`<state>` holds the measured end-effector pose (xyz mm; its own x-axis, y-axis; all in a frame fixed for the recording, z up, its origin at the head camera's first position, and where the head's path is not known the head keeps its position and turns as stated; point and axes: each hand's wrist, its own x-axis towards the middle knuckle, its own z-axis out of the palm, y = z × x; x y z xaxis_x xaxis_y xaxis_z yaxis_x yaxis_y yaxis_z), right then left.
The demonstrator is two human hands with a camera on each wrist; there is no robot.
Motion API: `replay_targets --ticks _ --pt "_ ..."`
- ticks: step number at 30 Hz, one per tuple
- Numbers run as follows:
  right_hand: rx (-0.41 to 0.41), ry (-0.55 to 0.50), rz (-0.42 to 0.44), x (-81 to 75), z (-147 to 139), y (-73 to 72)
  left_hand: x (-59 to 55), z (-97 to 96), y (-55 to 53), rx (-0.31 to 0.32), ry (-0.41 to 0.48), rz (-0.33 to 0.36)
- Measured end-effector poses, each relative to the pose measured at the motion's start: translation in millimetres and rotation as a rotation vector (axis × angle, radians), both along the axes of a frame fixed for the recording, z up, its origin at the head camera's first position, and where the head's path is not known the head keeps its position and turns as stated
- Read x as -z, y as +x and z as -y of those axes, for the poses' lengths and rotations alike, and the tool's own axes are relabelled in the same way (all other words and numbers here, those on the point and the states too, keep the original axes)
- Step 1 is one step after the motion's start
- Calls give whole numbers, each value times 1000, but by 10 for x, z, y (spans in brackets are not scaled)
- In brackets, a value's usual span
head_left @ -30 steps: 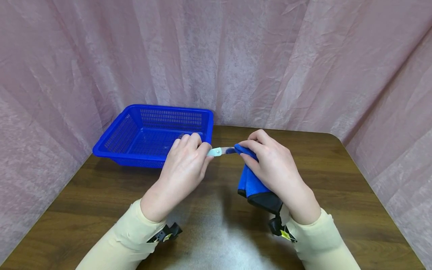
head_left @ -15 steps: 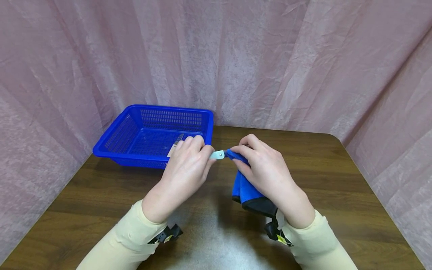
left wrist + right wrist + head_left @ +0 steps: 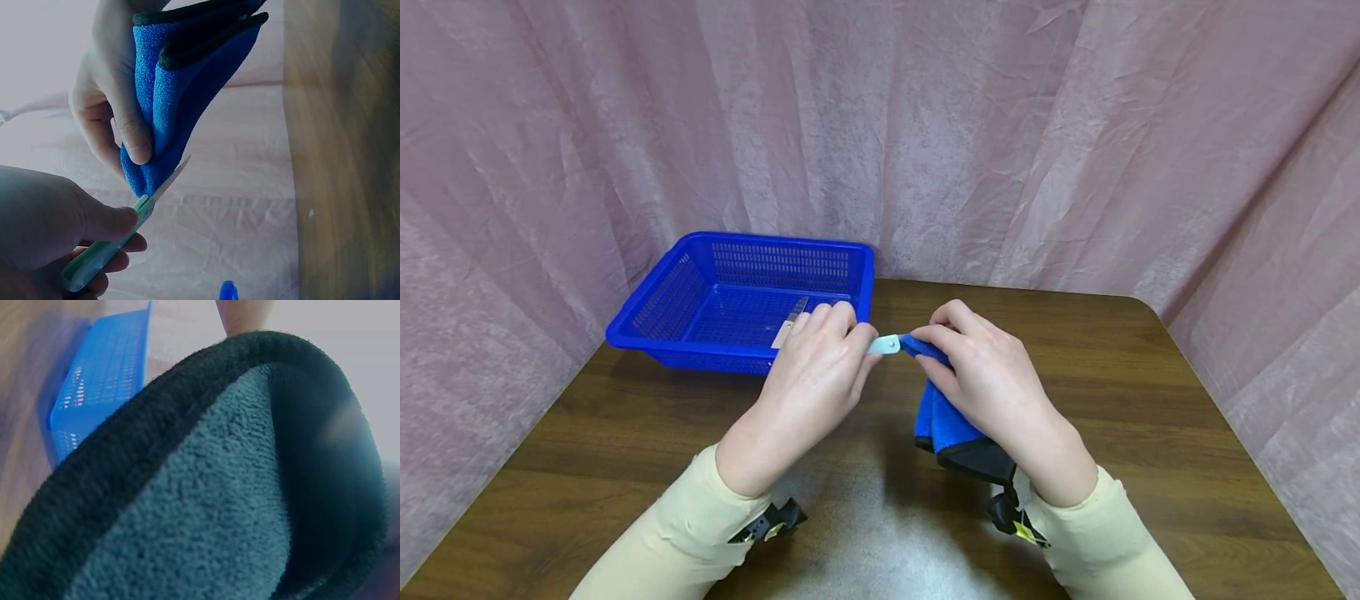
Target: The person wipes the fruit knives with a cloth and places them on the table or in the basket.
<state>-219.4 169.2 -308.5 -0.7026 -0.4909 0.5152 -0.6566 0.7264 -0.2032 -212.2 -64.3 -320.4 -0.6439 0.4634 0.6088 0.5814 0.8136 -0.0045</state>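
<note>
My left hand [image 3: 808, 379] grips the mint-green handle of a folding knife [image 3: 109, 247], its blade [image 3: 172, 178] out and pointing toward the right hand. With thumb and fingers, my right hand [image 3: 992, 375] pinches a folded blue cloth [image 3: 951, 417] edged in black around the blade near the handle. Part of the blade shows past the cloth in the left wrist view; in the head view the cloth covers nearly all of it. The rest of the cloth hangs below the right hand, and its dark hem fills much of the right wrist view.
A blue plastic basket [image 3: 737, 346] stands at the back left of the wooden table [image 3: 1120, 400], behind the left hand. Inside it lies another knife [image 3: 790, 323] with a pale handle, partly hidden by that hand. Pink curtains [image 3: 880, 125] hang behind the table.
My right hand has moved left with the cloth, along the blade to the handle end, covering blade that showed earlier. The left hand has shifted slightly, uncovering more of the knife in the basket.
</note>
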Motion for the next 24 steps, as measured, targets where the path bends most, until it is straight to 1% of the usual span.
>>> replay_targets --ticks 12,24 --pt "21 -3 18 -4 -39 -31 8 13 -5 -25 5 -28" --pt "46 -23 25 -8 -89 -60 -6 49 -18 -26 23 -37"
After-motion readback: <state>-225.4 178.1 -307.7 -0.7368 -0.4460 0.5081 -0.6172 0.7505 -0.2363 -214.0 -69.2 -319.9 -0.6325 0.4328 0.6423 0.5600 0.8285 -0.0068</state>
